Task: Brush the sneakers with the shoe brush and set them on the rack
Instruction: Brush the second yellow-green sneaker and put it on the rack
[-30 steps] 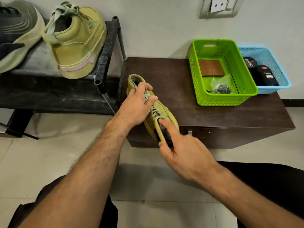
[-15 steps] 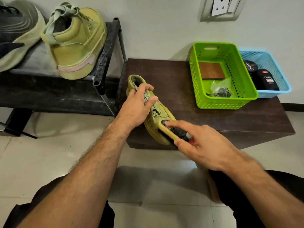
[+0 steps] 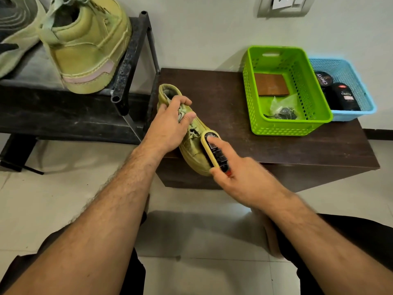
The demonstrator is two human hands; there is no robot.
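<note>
A pale plastered wall backs the scene, with a grey switch plate high up, and large light floor tiles run beneath it. At the left stands a black metal shoe rack, and on its shelf sits an olive-green sneaker, heel toward the camera, beside part of a grey shoe. Just right of the rack is a low dark brown cabinet with a scuffed top. On its far right corner rest a lime-green basket, holding a brown card and a small clear bag, and touching it a light blue basket with dark polish containers. At the cabinet's front left edge lies the second olive sneaker, toe toward the person. The left hand grips it by the laces and collar, fingers curled over the tongue. The right hand holds the yellow-edged shoe brush against the sneaker's toe side, forefinger stretched along the brush's back and thumb pinching its edge.
</note>
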